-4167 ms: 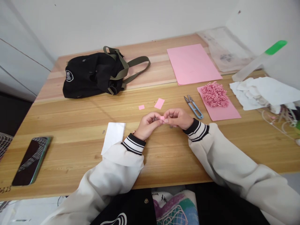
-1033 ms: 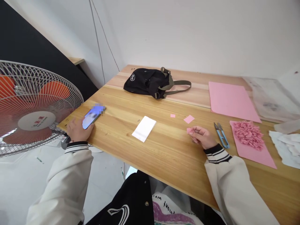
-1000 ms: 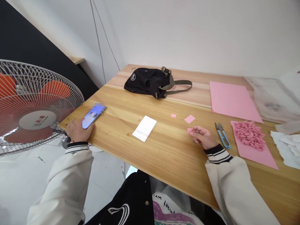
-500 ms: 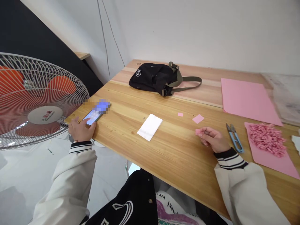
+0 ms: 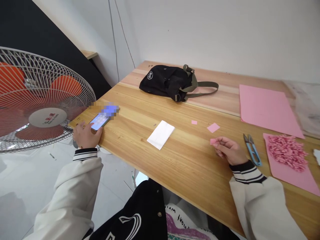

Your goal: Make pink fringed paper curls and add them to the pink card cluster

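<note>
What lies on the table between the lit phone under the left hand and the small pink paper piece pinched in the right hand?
In the head view, only a white rectangular paper slip lies there, flat on bare wood.

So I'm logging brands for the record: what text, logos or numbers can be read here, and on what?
Black bag: round white logo patch, too small to read.
Fan: red marks on white hub, unreadable.
Phone under left hand: screen blurred.
Jacket front: white emblem, no readable word.

The left arm stretches far out to the side, the left hand (image 5: 86,135) lying flat with fingers loose. The right hand (image 5: 230,150) rests curled, fingertips pinched together.
</note>
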`<state>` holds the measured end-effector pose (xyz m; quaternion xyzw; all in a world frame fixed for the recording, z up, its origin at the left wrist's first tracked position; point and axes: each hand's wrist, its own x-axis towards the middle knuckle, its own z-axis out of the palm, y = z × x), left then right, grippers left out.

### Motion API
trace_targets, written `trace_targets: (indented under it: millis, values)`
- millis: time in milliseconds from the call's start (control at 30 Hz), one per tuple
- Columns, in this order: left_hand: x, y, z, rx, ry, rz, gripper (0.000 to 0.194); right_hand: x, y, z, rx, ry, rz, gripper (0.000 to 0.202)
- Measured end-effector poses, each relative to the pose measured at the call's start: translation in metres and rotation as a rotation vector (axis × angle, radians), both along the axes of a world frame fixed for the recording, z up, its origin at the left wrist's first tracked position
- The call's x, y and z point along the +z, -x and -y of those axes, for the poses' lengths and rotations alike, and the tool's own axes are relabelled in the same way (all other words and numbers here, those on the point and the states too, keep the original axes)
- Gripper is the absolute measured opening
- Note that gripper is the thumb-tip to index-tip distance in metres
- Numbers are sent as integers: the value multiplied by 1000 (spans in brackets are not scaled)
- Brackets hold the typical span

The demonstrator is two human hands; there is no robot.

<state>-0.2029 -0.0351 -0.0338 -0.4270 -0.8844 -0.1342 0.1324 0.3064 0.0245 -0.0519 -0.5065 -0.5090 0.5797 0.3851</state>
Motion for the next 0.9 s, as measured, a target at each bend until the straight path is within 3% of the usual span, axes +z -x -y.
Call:
trace_targets:
  millis: [167, 433, 700, 900]
  values:
    - [10, 0, -4, -39, 66, -10, 55, 0, 0, 0, -4, 12, 2, 34]
    - [21, 6, -29, -215, 259, -14, 48, 3, 4, 2, -8, -9, 14, 36]
    - [29, 2, -35, -186, 368, -15, 51, 6, 6, 4, -19, -14, 11, 36]
    - [20, 5, -31, -255, 252, -87, 43, 6, 5, 2, 5, 3, 24, 36]
